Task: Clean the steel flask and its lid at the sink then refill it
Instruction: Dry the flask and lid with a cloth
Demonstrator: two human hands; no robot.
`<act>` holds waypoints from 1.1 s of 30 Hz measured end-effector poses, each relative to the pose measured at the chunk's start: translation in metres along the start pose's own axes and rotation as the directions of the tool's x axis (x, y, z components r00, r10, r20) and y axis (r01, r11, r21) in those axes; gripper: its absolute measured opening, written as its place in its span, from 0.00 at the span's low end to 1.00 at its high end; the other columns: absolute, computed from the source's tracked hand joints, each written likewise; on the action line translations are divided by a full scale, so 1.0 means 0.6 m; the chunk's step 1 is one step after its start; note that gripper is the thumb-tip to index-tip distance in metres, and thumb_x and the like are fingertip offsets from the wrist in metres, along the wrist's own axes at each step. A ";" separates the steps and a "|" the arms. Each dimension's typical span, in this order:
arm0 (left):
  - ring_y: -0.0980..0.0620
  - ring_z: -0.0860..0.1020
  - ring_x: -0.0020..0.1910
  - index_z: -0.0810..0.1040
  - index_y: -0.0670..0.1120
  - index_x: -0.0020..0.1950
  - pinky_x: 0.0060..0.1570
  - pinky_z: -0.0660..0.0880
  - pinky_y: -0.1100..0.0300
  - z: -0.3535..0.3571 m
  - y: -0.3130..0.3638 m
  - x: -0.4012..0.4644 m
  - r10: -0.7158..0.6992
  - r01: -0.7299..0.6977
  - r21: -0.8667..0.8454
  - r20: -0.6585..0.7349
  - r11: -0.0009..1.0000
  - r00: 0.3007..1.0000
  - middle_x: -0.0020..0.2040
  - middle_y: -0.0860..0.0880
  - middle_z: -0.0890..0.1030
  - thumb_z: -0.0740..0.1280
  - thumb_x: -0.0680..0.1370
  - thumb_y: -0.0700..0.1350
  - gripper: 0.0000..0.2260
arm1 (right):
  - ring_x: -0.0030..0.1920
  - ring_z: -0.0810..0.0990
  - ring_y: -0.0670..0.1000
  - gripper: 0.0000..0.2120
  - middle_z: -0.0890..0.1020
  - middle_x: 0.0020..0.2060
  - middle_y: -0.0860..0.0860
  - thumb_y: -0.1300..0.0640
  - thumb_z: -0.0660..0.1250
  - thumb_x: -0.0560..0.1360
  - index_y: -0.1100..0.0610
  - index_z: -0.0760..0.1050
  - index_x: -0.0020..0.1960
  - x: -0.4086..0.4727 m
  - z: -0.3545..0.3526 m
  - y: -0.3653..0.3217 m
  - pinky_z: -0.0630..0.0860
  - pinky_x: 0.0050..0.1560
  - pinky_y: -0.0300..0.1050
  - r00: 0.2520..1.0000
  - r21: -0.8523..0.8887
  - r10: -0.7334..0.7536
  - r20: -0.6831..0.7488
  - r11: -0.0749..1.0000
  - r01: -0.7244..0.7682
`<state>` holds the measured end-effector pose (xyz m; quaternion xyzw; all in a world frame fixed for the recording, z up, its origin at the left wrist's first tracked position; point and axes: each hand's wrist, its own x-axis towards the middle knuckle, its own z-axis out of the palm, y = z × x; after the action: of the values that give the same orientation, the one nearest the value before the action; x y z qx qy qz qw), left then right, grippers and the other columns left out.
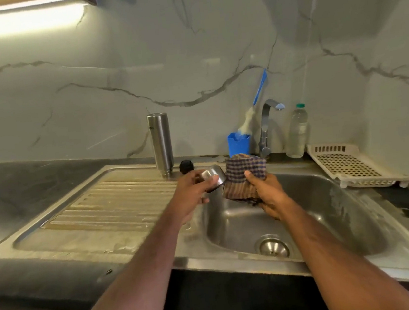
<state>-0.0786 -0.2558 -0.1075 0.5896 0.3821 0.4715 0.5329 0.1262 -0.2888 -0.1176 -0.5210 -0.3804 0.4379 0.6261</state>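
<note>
The steel flask (160, 144) stands upside down at the back of the sink's draining board. A small black stopper (186, 166) sits just right of it. My left hand (192, 194) grips the steel cup-shaped lid (215, 178) above the left edge of the basin. My right hand (266, 193) holds a checked brown cloth (245, 175) bunched up right beside the lid, touching or nearly touching its rim.
The steel sink basin (331, 206) lies below my hands, with the tap (267, 124) behind it. A blue holder (238, 143) with a blue-handled brush, a clear plastic bottle (297, 131) and a white perforated tray (352, 166) stand at the back right.
</note>
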 end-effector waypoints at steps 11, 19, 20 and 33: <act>0.46 0.85 0.51 0.84 0.44 0.53 0.52 0.81 0.47 0.058 -0.054 0.090 -0.051 0.050 -0.007 -0.114 0.999 0.992 0.46 0.46 0.87 0.79 0.72 0.42 0.11 | 0.38 0.74 0.36 0.15 0.77 0.37 0.35 0.50 0.65 0.82 0.45 0.77 0.68 0.044 0.031 0.032 0.70 0.41 0.31 0.945 -0.361 -0.216 0.244 0.884 0.295; 0.50 0.83 0.55 0.77 0.49 0.65 0.52 0.82 0.54 0.058 -0.050 0.086 0.133 -0.133 0.099 0.003 0.986 0.991 0.56 0.50 0.84 0.82 0.68 0.44 0.27 | 0.51 0.86 0.56 0.18 0.86 0.53 0.57 0.45 0.70 0.77 0.54 0.79 0.63 0.035 0.035 0.022 0.84 0.44 0.52 0.973 0.058 0.048 0.226 0.996 -0.062; 0.52 0.82 0.55 0.74 0.50 0.64 0.53 0.81 0.55 0.062 -0.049 0.085 0.152 -0.150 0.196 0.005 0.969 0.988 0.56 0.52 0.82 0.83 0.66 0.45 0.30 | 0.53 0.86 0.57 0.21 0.86 0.53 0.57 0.47 0.74 0.74 0.55 0.79 0.63 0.032 0.033 0.019 0.83 0.53 0.56 0.971 0.054 0.052 0.234 0.996 -0.066; 0.50 0.83 0.58 0.80 0.50 0.65 0.60 0.80 0.46 0.065 -0.055 0.088 0.263 -0.265 0.100 0.030 0.959 0.964 0.57 0.50 0.85 0.78 0.71 0.49 0.23 | 0.54 0.85 0.61 0.20 0.85 0.54 0.62 0.52 0.74 0.74 0.62 0.79 0.62 0.025 0.029 0.003 0.82 0.55 0.59 0.986 0.233 0.033 0.162 0.970 -0.071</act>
<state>-0.0253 -0.2113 -0.1317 0.6658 0.3194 0.5135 0.4371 0.1145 -0.2692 -0.1160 -0.4159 -0.3595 0.5362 0.6405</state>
